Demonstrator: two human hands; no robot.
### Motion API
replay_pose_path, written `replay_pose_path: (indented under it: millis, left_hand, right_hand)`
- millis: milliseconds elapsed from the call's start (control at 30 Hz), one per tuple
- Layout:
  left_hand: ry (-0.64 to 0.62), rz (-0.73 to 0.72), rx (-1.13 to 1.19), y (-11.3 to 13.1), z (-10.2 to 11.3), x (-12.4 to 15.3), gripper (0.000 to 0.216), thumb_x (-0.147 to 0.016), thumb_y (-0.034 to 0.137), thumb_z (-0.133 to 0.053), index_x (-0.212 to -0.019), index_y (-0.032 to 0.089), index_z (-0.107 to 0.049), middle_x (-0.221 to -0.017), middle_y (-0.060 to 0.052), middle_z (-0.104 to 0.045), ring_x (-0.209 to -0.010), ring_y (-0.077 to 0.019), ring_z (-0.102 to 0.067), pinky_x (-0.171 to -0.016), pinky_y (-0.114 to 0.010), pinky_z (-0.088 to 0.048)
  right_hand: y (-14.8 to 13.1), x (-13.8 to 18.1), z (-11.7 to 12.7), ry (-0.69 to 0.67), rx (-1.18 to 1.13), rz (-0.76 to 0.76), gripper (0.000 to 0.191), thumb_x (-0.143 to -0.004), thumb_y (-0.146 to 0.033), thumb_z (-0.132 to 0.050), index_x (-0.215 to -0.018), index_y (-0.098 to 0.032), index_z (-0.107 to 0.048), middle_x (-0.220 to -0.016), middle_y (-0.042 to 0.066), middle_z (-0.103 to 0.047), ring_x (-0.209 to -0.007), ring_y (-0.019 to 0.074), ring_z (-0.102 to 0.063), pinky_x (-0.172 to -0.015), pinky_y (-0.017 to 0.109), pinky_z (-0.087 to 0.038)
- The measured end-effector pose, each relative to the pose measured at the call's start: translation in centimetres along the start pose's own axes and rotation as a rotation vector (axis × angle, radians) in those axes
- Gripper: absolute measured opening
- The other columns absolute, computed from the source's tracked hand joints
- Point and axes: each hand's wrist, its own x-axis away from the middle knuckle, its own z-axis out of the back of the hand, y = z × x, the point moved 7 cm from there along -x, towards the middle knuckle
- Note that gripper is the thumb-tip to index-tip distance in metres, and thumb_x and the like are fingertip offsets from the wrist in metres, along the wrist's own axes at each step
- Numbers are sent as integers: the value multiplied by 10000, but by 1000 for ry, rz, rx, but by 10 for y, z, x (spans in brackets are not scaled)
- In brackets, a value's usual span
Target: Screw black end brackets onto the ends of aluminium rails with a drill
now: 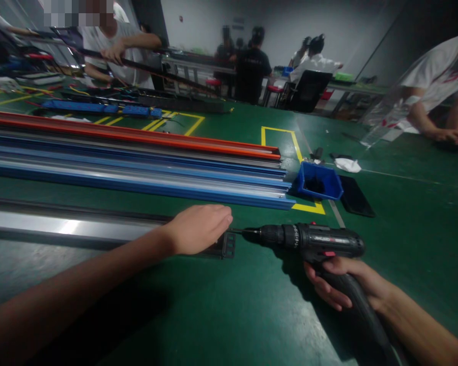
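Note:
My right hand (339,284) grips a black cordless drill (330,241) by its handle. The drill lies level, and its long bit points left at the end of a dark metal profile with a silver face (80,226). The bit's tip meets or nearly meets the black end cap (229,245); I cannot tell whether it touches a screw. My left hand (200,229) is closed over the profile close to this end cap, fingers together and pressed down on it. The hand hides part of the profile's end.
Beyond the profile lie several long blue profiles (213,187) and an orange one (198,141). A blue bin (320,182) holding dark parts stands at their right end, beside a black flat tablet-like thing (355,195). People work across the green table (229,310) and behind it.

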Motion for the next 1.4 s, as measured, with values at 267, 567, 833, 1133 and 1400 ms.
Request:
replay_pose_path:
  millis: [267,567,833,1133,1400]
  left_hand:
    - [-7,4,3,2,0,0,383,-1076,357,-214,-939,208,-540,-969,-49,-660,-855,-219,-622,-746,-353,-428]
    - [4,-2,7,2,1,-1,400,-1076,360,-214,-946,203,-558,-975,-56,-670,-857,-224,-631,-744,-356,-449]
    - [2,1,-3,1,0,-1,390,-1078,364,-225,-948,206,-557,-975,-53,-675,-853,-218,-635,-743,-346,-459]
    - [-4,0,1,1,0,0,396,-1081,377,-213,-946,205,-543,-960,-51,-661,-853,-219,-628,-745,-352,-447]
    - [-5,2,21,1,0,0,392,-1078,380,-226,-944,206,-551,-958,-49,-658,-844,-216,-624,-742,-354,-444]
  right_hand:
    - [0,1,1,32,10,-7,294,-870,-340,-674,-972,-78,-761,-691,49,-653,-408,64,-517,-471,207,-514]
    - [1,0,1,27,35,15,296,-876,-351,-664,-971,-86,-756,-661,33,-644,-389,59,-483,-465,209,-508]
    - [1,0,1,30,28,8,295,-872,-353,-676,-967,-86,-760,-657,32,-639,-389,58,-488,-466,206,-512]
    - [0,0,-1,-1,22,19,297,-888,-346,-668,-977,-75,-752,-688,44,-659,-419,62,-518,-490,207,-525]
    - [0,-1,-3,-3,21,21,296,-890,-342,-665,-988,-76,-748,-687,46,-656,-434,71,-526,-499,215,-514]
